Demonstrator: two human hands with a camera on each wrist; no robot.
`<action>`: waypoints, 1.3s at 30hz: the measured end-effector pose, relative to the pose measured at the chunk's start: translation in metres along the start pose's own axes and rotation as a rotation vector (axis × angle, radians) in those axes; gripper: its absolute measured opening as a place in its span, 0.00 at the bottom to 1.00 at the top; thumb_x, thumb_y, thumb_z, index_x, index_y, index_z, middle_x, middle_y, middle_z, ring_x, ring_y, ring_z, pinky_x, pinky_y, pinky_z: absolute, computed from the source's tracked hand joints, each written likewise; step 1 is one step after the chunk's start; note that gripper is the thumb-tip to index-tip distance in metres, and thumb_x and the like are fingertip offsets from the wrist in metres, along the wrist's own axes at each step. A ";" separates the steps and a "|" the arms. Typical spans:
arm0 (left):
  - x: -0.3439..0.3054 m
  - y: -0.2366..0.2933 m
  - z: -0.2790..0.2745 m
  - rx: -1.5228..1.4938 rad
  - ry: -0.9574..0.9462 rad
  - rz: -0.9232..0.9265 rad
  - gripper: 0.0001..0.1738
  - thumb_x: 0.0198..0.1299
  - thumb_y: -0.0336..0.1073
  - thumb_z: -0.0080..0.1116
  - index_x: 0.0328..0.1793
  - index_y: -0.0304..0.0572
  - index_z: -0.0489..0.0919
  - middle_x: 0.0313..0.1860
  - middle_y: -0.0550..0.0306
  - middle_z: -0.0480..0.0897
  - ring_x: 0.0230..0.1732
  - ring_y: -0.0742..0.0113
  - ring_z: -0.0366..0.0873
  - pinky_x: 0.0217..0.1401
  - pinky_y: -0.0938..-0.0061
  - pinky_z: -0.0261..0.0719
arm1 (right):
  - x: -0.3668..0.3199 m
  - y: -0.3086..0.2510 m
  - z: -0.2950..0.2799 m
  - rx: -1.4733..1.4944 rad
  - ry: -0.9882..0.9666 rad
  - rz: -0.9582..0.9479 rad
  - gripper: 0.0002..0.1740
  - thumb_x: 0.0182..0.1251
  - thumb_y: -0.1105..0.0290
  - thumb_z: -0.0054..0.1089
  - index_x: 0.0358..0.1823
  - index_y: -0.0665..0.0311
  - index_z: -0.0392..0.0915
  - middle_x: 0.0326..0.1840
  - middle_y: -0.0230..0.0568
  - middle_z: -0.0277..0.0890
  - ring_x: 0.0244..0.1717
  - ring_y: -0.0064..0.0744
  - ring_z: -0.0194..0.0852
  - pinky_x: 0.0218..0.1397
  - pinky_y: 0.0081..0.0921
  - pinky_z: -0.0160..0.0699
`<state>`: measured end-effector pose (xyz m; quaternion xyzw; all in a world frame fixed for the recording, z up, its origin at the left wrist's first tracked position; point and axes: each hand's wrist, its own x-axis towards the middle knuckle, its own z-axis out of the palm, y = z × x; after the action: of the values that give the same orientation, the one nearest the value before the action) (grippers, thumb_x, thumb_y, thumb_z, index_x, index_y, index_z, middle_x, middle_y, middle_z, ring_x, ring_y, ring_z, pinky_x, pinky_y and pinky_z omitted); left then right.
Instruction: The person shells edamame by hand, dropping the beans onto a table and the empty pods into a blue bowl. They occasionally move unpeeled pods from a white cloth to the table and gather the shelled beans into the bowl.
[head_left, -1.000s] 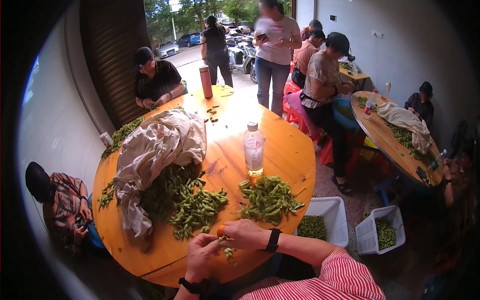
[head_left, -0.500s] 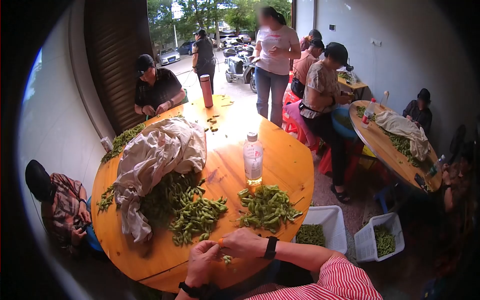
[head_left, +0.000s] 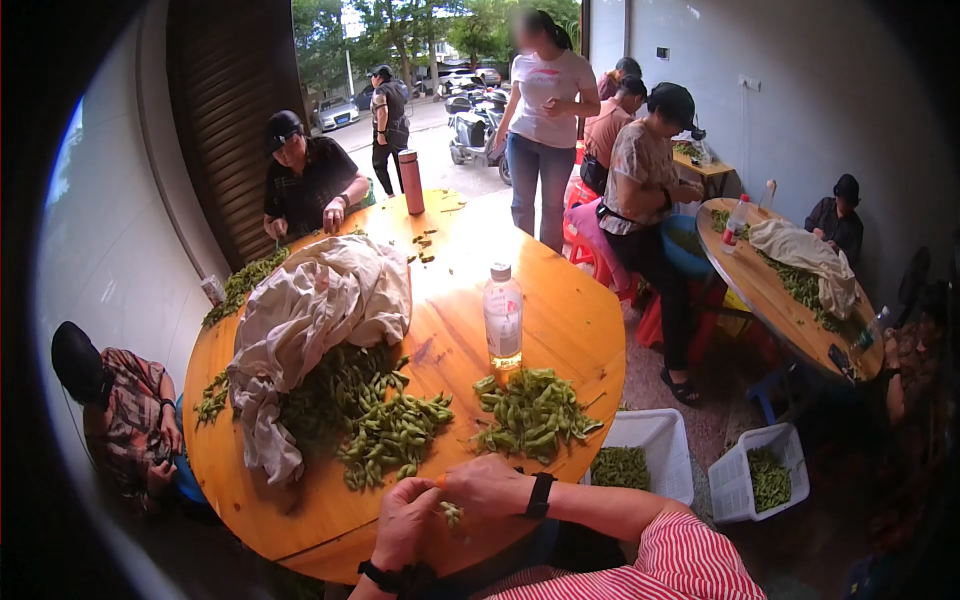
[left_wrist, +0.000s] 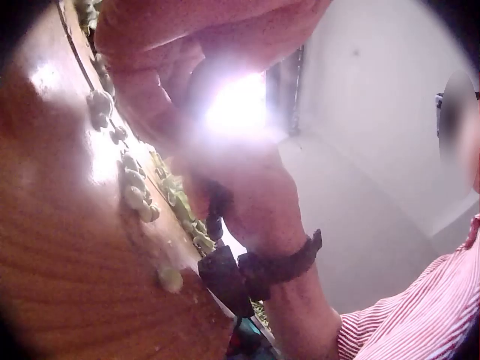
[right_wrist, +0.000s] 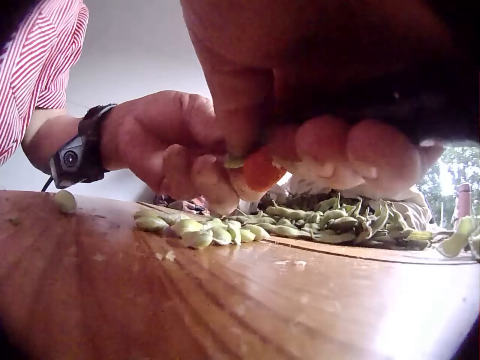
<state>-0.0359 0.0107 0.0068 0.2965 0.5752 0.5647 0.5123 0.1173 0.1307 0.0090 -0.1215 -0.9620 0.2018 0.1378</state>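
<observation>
The left hand and right hand meet at the near table edge, fingers curled together. In the right wrist view a small green pod piece is pinched between the fingertips of both hands; most of it is hidden. An orange cover sits on one digit. Just below the hands lie several pale green beans. Beyond them are a heap of pods on the left and a flatter green pile on the right. Glare blurs the fingertips in the left wrist view.
A bottle stands behind the right pile, a pink flask at the far edge. Crumpled cloth covers part of the heap. White baskets with pods stand on the floor at right. Several people sit or stand around.
Both hands stay together, slightly lower in the head view, and the piece between them shows less. Across the table, the seated person's hands have moved apart. A person outside has moved left.
</observation>
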 end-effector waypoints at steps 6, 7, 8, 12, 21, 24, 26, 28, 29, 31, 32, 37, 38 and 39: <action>-0.010 0.005 -0.004 0.717 0.000 0.368 0.08 0.58 0.32 0.63 0.41 0.35 0.82 0.34 0.53 0.81 0.34 0.64 0.81 0.38 0.72 0.77 | -0.011 0.030 -0.014 -0.188 0.178 0.172 0.04 0.56 0.74 0.54 0.30 0.66 0.75 0.30 0.48 0.77 0.33 0.49 0.82 0.33 0.42 0.80; -0.012 0.005 -0.004 0.835 -0.043 0.439 0.08 0.57 0.33 0.64 0.40 0.36 0.82 0.34 0.50 0.80 0.34 0.59 0.81 0.38 0.69 0.77 | -0.015 0.036 -0.016 -0.202 0.215 0.215 0.04 0.56 0.76 0.53 0.32 0.66 0.76 0.31 0.49 0.77 0.34 0.49 0.82 0.34 0.42 0.81; -0.015 0.008 -0.003 0.864 -0.088 0.436 0.09 0.58 0.33 0.63 0.40 0.36 0.82 0.34 0.49 0.79 0.34 0.57 0.80 0.39 0.67 0.77 | -0.014 0.038 -0.021 -0.270 0.178 0.307 0.05 0.56 0.78 0.52 0.32 0.67 0.76 0.32 0.50 0.78 0.35 0.51 0.82 0.36 0.43 0.82; -0.016 0.012 -0.006 0.744 -0.123 0.396 0.08 0.59 0.32 0.62 0.41 0.35 0.83 0.35 0.47 0.81 0.35 0.54 0.81 0.39 0.67 0.78 | -0.021 0.043 -0.043 -0.266 0.196 0.366 0.12 0.56 0.67 0.63 0.38 0.67 0.77 0.36 0.49 0.75 0.40 0.54 0.78 0.41 0.46 0.80; 0.018 0.027 -0.040 0.949 0.193 0.511 0.07 0.59 0.29 0.61 0.42 0.35 0.80 0.36 0.46 0.81 0.37 0.47 0.80 0.41 0.61 0.78 | -0.013 0.022 -0.035 0.012 0.389 0.239 0.07 0.59 0.80 0.52 0.39 0.70 0.76 0.36 0.57 0.75 0.40 0.58 0.76 0.41 0.44 0.77; 0.026 0.020 -0.040 1.130 0.226 0.533 0.10 0.56 0.32 0.64 0.42 0.35 0.82 0.35 0.47 0.80 0.36 0.51 0.80 0.41 0.63 0.78 | -0.011 0.010 -0.022 0.098 0.177 0.163 0.12 0.62 0.79 0.49 0.44 0.66 0.79 0.33 0.53 0.75 0.33 0.56 0.78 0.36 0.42 0.78; 0.029 0.016 -0.041 1.248 0.204 0.455 0.09 0.56 0.33 0.64 0.40 0.36 0.81 0.38 0.46 0.81 0.39 0.49 0.80 0.43 0.62 0.78 | -0.011 0.007 -0.011 0.113 0.161 0.149 0.12 0.63 0.79 0.50 0.44 0.66 0.79 0.33 0.53 0.76 0.34 0.55 0.79 0.37 0.42 0.78; 0.028 0.017 -0.041 1.230 0.234 0.470 0.08 0.56 0.33 0.64 0.39 0.36 0.81 0.36 0.48 0.81 0.37 0.52 0.80 0.41 0.63 0.78 | -0.009 0.002 -0.009 0.170 0.167 0.140 0.11 0.63 0.77 0.51 0.45 0.67 0.79 0.31 0.54 0.77 0.35 0.53 0.80 0.37 0.42 0.78; 0.028 0.017 -0.041 1.210 0.265 0.486 0.08 0.56 0.32 0.64 0.38 0.36 0.81 0.34 0.50 0.81 0.34 0.56 0.81 0.39 0.65 0.78 | -0.008 0.002 -0.006 0.171 0.167 0.141 0.11 0.63 0.77 0.51 0.45 0.67 0.79 0.31 0.54 0.77 0.35 0.53 0.80 0.37 0.42 0.78; 0.025 0.018 -0.043 1.004 0.265 0.381 0.08 0.57 0.33 0.64 0.40 0.37 0.80 0.33 0.52 0.81 0.32 0.59 0.80 0.36 0.67 0.78 | -0.006 0.003 -0.002 0.272 0.235 0.140 0.12 0.64 0.77 0.52 0.48 0.69 0.78 0.28 0.56 0.77 0.32 0.54 0.80 0.36 0.42 0.77; 0.024 0.018 -0.043 0.797 0.263 0.274 0.09 0.58 0.33 0.65 0.41 0.37 0.80 0.32 0.54 0.82 0.29 0.63 0.80 0.33 0.69 0.78 | -0.006 0.001 -0.002 0.272 0.235 0.145 0.12 0.64 0.77 0.52 0.48 0.69 0.78 0.28 0.56 0.77 0.32 0.54 0.80 0.36 0.42 0.77; 0.004 0.026 -0.018 0.158 0.166 0.048 0.08 0.63 0.32 0.64 0.45 0.37 0.80 0.32 0.64 0.82 0.30 0.79 0.78 0.31 0.82 0.75 | 0.010 -0.015 -0.011 0.500 0.294 0.256 0.19 0.63 0.75 0.54 0.56 0.72 0.75 0.21 0.53 0.75 0.23 0.48 0.78 0.30 0.36 0.74; 0.001 0.025 -0.015 0.080 0.131 0.043 0.08 0.64 0.32 0.63 0.47 0.38 0.80 0.33 0.67 0.81 0.31 0.81 0.78 0.31 0.84 0.75 | 0.012 -0.013 -0.004 0.554 0.313 0.266 0.19 0.64 0.74 0.56 0.56 0.71 0.76 0.20 0.51 0.75 0.20 0.39 0.76 0.28 0.34 0.73; -0.001 0.022 -0.013 0.078 0.127 0.041 0.08 0.64 0.32 0.63 0.47 0.38 0.80 0.33 0.67 0.81 0.31 0.81 0.78 0.31 0.84 0.75 | 0.013 -0.015 -0.004 0.552 0.313 0.271 0.19 0.64 0.74 0.56 0.56 0.71 0.76 0.20 0.51 0.75 0.20 0.39 0.76 0.28 0.34 0.73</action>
<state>-0.0535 0.0096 0.0258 0.2916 0.6218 0.5699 0.4512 0.1039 0.1228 0.0215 -0.2359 -0.8135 0.4498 0.2832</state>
